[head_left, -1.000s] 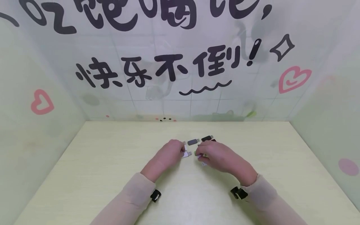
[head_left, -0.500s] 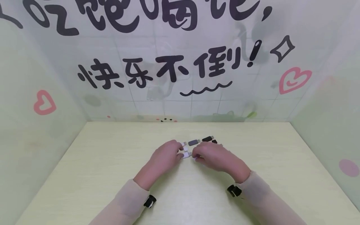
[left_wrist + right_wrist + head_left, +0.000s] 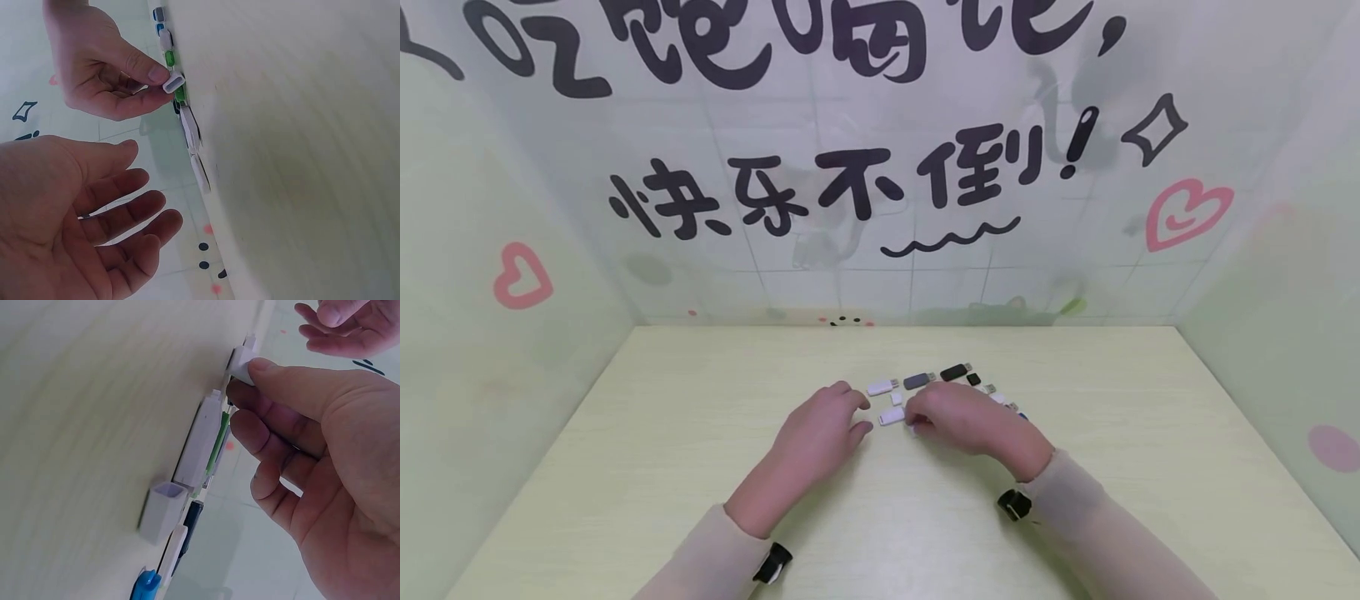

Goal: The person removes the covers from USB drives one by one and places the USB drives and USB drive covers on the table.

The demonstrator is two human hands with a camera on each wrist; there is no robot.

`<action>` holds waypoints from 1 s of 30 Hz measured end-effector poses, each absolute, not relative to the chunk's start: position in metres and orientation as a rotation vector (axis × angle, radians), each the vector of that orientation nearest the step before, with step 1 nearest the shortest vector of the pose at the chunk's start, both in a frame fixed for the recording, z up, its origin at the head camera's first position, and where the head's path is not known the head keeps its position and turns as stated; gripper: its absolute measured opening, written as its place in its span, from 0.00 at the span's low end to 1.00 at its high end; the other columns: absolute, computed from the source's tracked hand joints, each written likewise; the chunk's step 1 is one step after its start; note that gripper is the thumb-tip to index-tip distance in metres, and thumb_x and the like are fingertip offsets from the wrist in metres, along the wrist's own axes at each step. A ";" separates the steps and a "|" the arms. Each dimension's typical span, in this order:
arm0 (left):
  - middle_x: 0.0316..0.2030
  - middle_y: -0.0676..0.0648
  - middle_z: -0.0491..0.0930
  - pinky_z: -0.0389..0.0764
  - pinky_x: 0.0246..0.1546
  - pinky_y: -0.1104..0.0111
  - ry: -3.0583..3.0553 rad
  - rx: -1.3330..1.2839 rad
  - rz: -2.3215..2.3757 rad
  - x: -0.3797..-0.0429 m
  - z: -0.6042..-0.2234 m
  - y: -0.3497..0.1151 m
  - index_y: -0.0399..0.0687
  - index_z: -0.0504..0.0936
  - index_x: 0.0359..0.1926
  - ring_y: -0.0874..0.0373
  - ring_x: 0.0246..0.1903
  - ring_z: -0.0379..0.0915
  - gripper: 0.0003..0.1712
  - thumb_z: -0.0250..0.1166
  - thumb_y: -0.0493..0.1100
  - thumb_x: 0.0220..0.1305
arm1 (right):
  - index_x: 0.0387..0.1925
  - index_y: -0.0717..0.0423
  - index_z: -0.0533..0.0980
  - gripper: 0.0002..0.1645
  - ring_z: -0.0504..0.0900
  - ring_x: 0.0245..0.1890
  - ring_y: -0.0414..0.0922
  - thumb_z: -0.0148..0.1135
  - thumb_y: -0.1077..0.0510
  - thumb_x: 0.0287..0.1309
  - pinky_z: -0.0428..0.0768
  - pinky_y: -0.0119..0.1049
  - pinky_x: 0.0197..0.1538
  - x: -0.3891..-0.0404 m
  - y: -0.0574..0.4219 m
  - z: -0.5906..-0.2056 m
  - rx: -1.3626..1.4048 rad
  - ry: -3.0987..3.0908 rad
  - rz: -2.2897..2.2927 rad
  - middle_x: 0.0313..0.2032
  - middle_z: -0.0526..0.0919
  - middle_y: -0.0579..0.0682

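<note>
While the left hand (image 3: 823,429) lies relaxed on the pale wooden table (image 3: 662,433) with its fingers loosely spread and holding nothing, the right hand (image 3: 958,417) works just to its right, thumb and forefinger pinched narrowly around a small white cap (image 3: 173,82). The left wrist view shows this pinch clearly, the cap held at the fingertips right above the table surface, apparently so it can be brought to one of the drives lying there. Directly beside the cap lies a white USB drive (image 3: 891,415), and the right wrist view shows a white and green drive (image 3: 203,447) under the curled fingers, with a loose cap (image 3: 161,511) standing nearby. Farther from the person, a short row runs left to right: another white drive (image 3: 881,387), a grey drive (image 3: 917,381) and a black drive (image 3: 954,372), laid side by side and slightly apart. Behind the table stands a pale wall (image 3: 880,167) printed with large dark characters and pink hearts.
</note>
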State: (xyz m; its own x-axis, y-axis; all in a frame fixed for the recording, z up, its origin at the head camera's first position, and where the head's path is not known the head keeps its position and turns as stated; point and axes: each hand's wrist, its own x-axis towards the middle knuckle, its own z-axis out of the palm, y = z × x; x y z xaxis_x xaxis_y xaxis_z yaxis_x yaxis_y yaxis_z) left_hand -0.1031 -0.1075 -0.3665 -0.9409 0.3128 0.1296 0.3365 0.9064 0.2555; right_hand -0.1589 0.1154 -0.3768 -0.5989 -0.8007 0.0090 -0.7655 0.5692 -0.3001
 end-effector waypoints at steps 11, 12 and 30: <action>0.42 0.49 0.80 0.80 0.43 0.61 -2.963 -0.471 -0.471 -0.094 -0.366 -0.120 0.45 0.85 0.47 0.52 0.43 0.78 0.15 0.70 0.45 0.61 | 0.30 0.47 0.80 0.08 0.71 0.28 0.38 0.62 0.60 0.65 0.73 0.29 0.35 -0.159 0.114 -0.377 -1.329 2.674 -0.335 0.27 0.76 0.37; 0.42 0.49 0.80 0.80 0.43 0.61 -2.962 -0.470 -0.473 -0.094 -0.366 -0.121 0.45 0.85 0.47 0.52 0.43 0.78 0.15 0.70 0.45 0.61 | 0.29 0.47 0.80 0.08 0.71 0.28 0.38 0.62 0.60 0.65 0.73 0.29 0.35 -0.159 0.114 -0.377 -1.328 2.676 -0.330 0.27 0.75 0.37; 0.42 0.48 0.81 0.81 0.41 0.61 -2.915 -0.486 -0.467 -0.091 -0.367 -0.130 0.45 0.85 0.47 0.52 0.43 0.78 0.16 0.72 0.46 0.60 | 0.36 0.47 0.83 0.04 0.77 0.33 0.35 0.64 0.59 0.64 0.78 0.32 0.42 -0.153 0.121 -0.374 -1.273 2.770 -0.353 0.34 0.83 0.38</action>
State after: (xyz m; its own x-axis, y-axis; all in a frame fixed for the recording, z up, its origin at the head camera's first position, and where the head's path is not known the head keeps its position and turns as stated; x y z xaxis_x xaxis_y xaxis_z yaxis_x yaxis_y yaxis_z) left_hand -0.0906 -0.1297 -0.3665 -0.9364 0.2913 0.1958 0.3379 0.8991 0.2782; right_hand -0.1527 0.1208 -0.3736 -0.6536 -0.7563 0.0294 -0.7395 0.6299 -0.2375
